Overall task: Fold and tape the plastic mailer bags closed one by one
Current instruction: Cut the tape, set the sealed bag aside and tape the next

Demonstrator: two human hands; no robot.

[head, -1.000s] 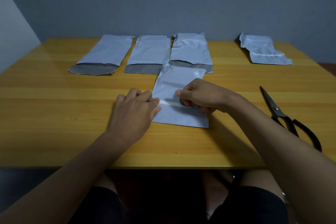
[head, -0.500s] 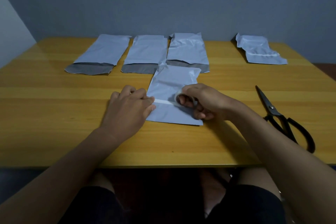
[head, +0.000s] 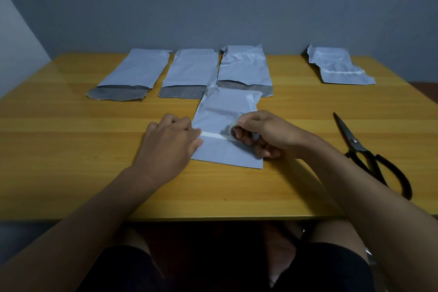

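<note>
The tape roll (head: 234, 131) is pinched by the right hand (head: 265, 133) over the folded mailer (head: 227, 111). The tape end is pressed flat by the left hand (head: 168, 147) at the mailer's left edge. Bare table (head: 71, 149) is seen left of it.

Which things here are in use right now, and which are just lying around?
In use:
- folded mailer bag
- tape roll in the right hand
- tape strip, end held down by the left hand

Lying about:
- three open bags
- taped bag, far right
- scissors

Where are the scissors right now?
In the head view, the scissors lie on the table at its right side, beyond the right hand, untouched.
</note>
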